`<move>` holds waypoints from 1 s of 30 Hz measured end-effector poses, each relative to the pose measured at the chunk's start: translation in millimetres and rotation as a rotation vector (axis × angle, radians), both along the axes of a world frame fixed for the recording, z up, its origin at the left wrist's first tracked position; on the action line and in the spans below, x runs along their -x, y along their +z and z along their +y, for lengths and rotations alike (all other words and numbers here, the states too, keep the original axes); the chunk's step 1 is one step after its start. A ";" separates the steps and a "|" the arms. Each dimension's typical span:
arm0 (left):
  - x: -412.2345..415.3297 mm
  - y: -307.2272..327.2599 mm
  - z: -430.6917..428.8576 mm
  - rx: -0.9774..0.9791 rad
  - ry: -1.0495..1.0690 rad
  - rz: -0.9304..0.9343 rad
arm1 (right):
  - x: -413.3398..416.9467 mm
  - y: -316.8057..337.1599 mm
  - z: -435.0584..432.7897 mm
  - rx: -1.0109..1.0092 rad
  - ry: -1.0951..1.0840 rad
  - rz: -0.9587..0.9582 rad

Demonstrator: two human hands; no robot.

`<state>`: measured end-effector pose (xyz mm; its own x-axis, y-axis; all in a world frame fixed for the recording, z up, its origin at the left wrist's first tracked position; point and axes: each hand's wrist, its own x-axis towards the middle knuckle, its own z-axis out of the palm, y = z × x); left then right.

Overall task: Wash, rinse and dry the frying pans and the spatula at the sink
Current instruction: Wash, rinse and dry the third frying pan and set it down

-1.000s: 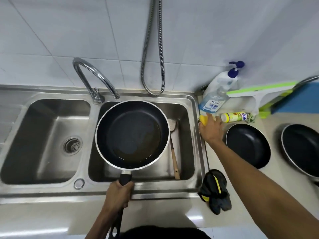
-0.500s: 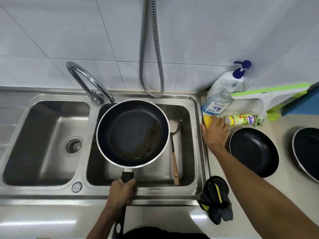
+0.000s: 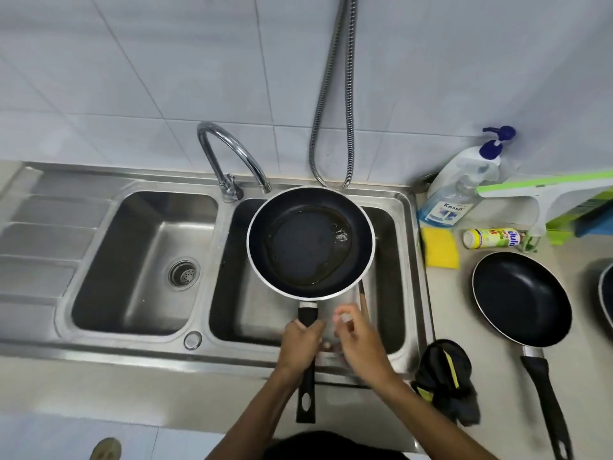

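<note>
At 6 o'clock the handle (image 3: pixel 306 315) is clasped by the left grip (image 3: pixel 302 343); the right grip (image 3: pixel 361 340), released, is held just beside it. The frying pan (image 3: pixel 310 242) is held over the right basin (image 3: pixel 262 313), with a second pan (image 3: pixel 520 297) on the surface (image 3: pixel 464 320) at 3 o'clock.

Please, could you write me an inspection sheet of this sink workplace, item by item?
Surface: steel double sink set in a beige counter.
Job's things: frying pan held over the right basin, brownish liquid inside; spatula below it, mostly hidden; second pan on the counter; third pan cut off at the right edge.
Clutter: yellow sponge, pump bottle, small bottle lying down, squeegee, dark cloth.
Hands: left hand grips the pan's handle; right hand beside it, blurred, loosely curled, holding nothing.
Cables: nothing seen; a metal hose hangs looped on the wall.
Surroundings: white wall tiles; tap behind the basins.
</note>
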<state>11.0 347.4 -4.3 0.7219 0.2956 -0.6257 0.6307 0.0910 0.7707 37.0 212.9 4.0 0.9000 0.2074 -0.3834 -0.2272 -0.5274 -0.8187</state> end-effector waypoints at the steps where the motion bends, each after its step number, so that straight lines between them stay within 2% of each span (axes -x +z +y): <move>1: -0.2 -0.9 -3.4 -0.024 -0.014 -0.023 | 11.2 1.0 4.4 -0.091 -0.008 0.055; 3: -2.0 0.3 -11.1 -0.050 -0.034 -0.046 | 27.2 7.8 10.7 -0.231 -0.063 0.144; 5: -6.8 5.0 -17.5 -0.044 -0.017 -0.047 | 35.5 11.3 14.5 -0.283 -0.131 0.222; 7: -11.9 10.8 -23.0 -0.023 0.006 -0.016 | 38.3 10.3 18.0 -0.274 -0.134 0.231; 11: -9.4 9.5 -26.3 0.040 -0.014 0.032 | 37.6 18.8 26.8 -0.120 -0.095 0.237; 15: -1.1 2.7 -25.6 0.050 -0.033 0.065 | 42.0 15.1 24.0 -0.164 -0.081 0.291; 17: 2.7 -1.6 -23.3 0.053 -0.068 0.062 | 46.4 7.0 23.6 -0.127 -0.096 0.247; 20: 4.9 -4.8 -8.0 0.007 -0.232 0.045 | 48.8 -7.0 27.0 -0.043 -0.066 0.089; 22: 3.5 -1.7 14.5 -0.148 -0.339 0.055 | 47.6 -13.2 28.6 -0.017 -0.048 0.042; 23: 2.1 1.0 30.0 -0.287 -0.351 0.066 | 46.1 -16.7 27.8 0.004 -0.034 0.030; 26: -7.0 15.8 92.0 -0.850 -0.255 0.085 | 41.1 -33.0 23.8 0.072 0.010 0.024; 28: -24.6 32.2 133.3 -1.016 -0.153 -0.039 | 38.9 -40.9 23.6 0.087 0.023 0.023; 30: -51.9 41.5 166.5 -1.083 -0.131 -0.213 | 37.0 -46.2 26.9 0.073 -0.007 0.060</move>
